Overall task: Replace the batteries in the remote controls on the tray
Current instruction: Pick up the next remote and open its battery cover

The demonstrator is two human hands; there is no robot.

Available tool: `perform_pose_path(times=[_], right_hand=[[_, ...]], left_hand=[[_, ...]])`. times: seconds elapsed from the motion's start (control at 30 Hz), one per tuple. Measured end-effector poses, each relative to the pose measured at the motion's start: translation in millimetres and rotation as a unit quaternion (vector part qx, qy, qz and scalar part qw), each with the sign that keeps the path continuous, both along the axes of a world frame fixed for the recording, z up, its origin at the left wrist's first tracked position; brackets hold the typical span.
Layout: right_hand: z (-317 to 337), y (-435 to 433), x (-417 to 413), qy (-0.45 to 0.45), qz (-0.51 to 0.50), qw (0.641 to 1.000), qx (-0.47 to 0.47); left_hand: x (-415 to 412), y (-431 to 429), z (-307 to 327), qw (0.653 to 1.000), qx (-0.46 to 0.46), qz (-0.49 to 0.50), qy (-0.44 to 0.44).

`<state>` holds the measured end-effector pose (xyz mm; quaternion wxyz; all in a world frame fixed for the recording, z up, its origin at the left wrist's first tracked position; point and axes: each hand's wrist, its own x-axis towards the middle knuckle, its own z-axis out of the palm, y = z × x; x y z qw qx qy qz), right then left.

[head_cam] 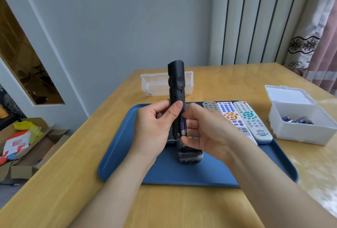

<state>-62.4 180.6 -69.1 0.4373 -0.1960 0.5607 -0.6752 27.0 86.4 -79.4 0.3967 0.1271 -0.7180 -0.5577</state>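
Note:
I hold a black remote control upright above the blue tray, its open battery bay facing me. My left hand grips its lower body, thumb across the back. My right hand is at the bay, fingers on a purple battery seated in it. Another black remote lies on the tray under my hands. Three light remotes lie at the tray's right: a grey one, a white one with blue and orange buttons, a white one with teal buttons.
A white open-lidded box with several blue batteries stands right of the tray. A clear plastic container sits behind the tray. The wooden table's left edge drops to cardboard boxes on the floor.

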Motion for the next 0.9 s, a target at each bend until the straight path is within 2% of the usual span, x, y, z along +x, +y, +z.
perform_pose_path(times=[0.1,0.23,0.27,0.33,0.37,0.4,0.47,0.57,0.63,0.7,0.77,0.83,0.9], right_hand=[[-2.4,-2.6,2.2,-0.019,0.003,1.000,-0.010],[-1.4,-2.0,0.9,-0.032,0.021,0.997,-0.069],[-0.7,-0.5,-0.8,-0.030,0.017,0.996,-0.082],[0.5,4.2,-5.1,0.005,0.007,0.997,-0.078],[1.6,7.0,-7.4,0.035,0.006,0.997,-0.070],[2.9,10.2,-9.9,0.065,0.011,0.996,-0.063],[7.3,15.9,-12.9,0.132,0.032,0.989,-0.054],[11.8,22.9,-20.4,0.220,0.020,0.975,-0.037],[12.3,24.5,-26.1,0.203,-0.015,0.976,-0.074],[13.3,24.0,-28.1,0.112,-0.053,0.982,-0.139],[13.9,22.1,-26.1,0.013,-0.065,0.979,-0.192],[14.4,21.2,-23.5,-0.024,-0.058,0.978,-0.201],[16.1,20.6,-21.5,-0.052,-0.048,0.980,-0.186]], left_hand=[[-2.7,-0.1,-3.4,1.000,-0.002,0.012,-0.001],[-4.8,-7.3,-3.6,0.995,0.074,0.062,0.020],[-3.7,-10.6,-3.7,0.994,0.070,0.085,0.017],[0.8,-16.7,-3.9,0.990,-0.015,0.142,-0.013],[3.6,-18.9,-2.2,0.980,-0.100,0.168,-0.027],[5.8,-20.9,-0.2,0.960,-0.206,0.187,-0.041],[9.5,-21.9,3.0,0.896,-0.387,0.197,-0.095],[11.8,-22.3,3.5,0.841,-0.471,0.191,-0.185],[12.9,-20.5,4.1,0.829,-0.485,0.214,-0.180],[12.0,-12.8,5.5,0.849,-0.461,0.210,-0.147],[9.6,0.2,4.5,0.903,-0.374,0.152,-0.150],[6.0,10.9,-0.1,0.939,-0.296,0.078,-0.156],[4.2,15.7,-3.0,0.955,-0.257,0.025,-0.146]])
